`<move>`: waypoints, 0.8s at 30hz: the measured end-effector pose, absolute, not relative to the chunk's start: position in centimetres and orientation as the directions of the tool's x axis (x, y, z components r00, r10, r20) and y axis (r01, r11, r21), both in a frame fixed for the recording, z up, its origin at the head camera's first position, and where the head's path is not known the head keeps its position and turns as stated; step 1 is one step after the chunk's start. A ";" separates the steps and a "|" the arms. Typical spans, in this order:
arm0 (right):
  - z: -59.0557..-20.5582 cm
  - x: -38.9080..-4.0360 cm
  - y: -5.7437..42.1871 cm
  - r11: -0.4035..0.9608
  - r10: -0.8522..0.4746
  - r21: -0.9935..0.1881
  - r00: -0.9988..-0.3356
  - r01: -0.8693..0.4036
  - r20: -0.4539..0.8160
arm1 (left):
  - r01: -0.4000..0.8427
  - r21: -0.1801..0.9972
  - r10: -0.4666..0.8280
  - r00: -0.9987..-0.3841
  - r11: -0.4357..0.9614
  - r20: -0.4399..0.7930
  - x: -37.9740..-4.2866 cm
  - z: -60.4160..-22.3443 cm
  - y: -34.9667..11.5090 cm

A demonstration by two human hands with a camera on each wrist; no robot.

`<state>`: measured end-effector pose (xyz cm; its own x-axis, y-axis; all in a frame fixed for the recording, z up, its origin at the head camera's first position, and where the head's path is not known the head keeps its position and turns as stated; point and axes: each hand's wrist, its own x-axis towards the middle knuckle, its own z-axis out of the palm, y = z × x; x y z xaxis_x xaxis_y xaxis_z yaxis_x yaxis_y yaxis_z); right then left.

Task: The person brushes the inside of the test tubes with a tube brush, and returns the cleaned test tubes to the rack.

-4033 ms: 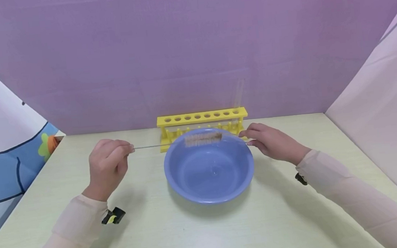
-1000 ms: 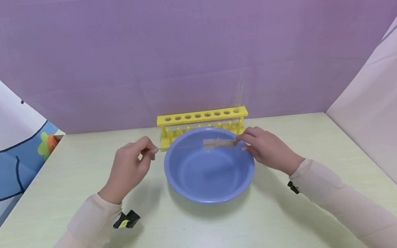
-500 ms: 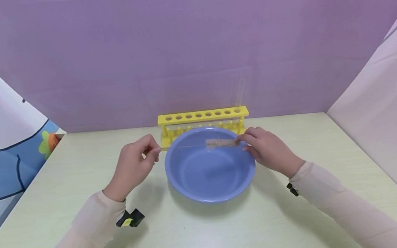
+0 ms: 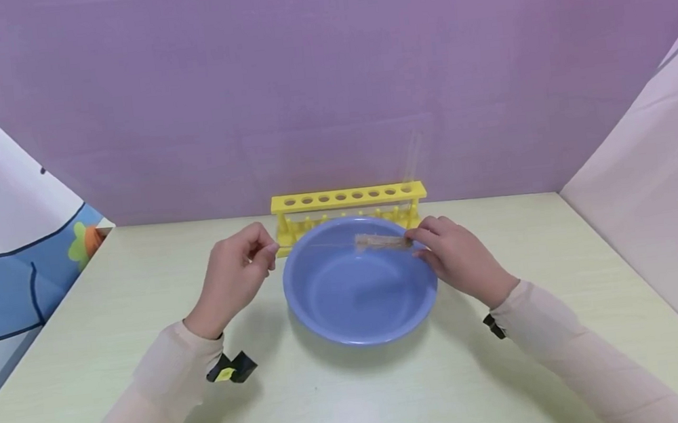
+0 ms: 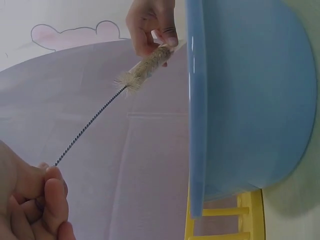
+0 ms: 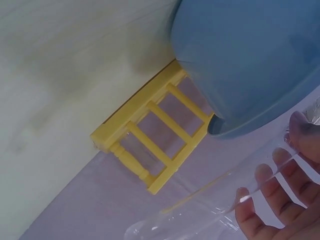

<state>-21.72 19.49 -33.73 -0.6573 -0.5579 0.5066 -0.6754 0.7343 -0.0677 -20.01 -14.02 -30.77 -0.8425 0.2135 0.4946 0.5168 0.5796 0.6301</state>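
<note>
Now, left hand (image 4: pixel 231 273) pinching brush wire (image 5: pixel 90 125), right hand (image 4: pixel 456 252) holding test tube (image 6: pixel 215 197), bristles (image 5: pixel 149 64) mostly inside, basin (image 4: pixel 356 298) below.

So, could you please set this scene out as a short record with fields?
Left hand: pinches the brush by its wire handle
Right hand: holds a clear test tube
Bristles: largely inside that tube, some flaring at its mouth
Blue basin: on the table
Yellow rack: behind the basin, a clear upright tube at its right end
</note>
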 end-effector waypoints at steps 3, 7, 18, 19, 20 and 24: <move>-33.8 -21.7 19.4 0.738 -0.549 -0.074 -0.661 -0.670 0.511 | 0.521 0.637 0.208 -0.840 0.568 0.501 -20.0 -30.7 -13.8; -33.8 -21.7 19.2 0.743 -0.541 -0.082 -0.669 -0.664 0.510 | 0.515 0.654 0.197 -0.845 0.554 0.498 -20.1 -30.7 -13.7; -33.9 -21.6 18.7 0.739 -0.538 -0.089 -0.665 -0.668 0.518 | 0.500 0.662 0.190 -0.854 0.558 0.484 -20.3 -30.6 -13.4; -34.0 -21.7 18.7 0.738 -0.539 -0.088 -0.663 -0.669 0.519 | 0.499 0.663 0.191 -0.855 0.557 0.483 -20.3 -30.6 -13.4; -34.0 -21.7 18.6 0.738 -0.539 -0.087 -0.662 -0.669 0.521 | 0.500 0.663 0.192 -0.855 0.557 0.482 -20.3 -30.6 -13.3; -34.0 -21.6 18.6 0.737 -0.536 -0.090 -0.661 -0.670 0.525 | 0.497 0.672 0.194 -0.858 0.548 0.476 -20.4 -30.6 -13.2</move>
<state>-21.64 18.58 -34.03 -0.6611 -0.5365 0.5245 -0.6696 0.7372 -0.0900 -20.37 -13.17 -30.65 -0.8576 0.1941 0.4763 0.4974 0.5484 0.6722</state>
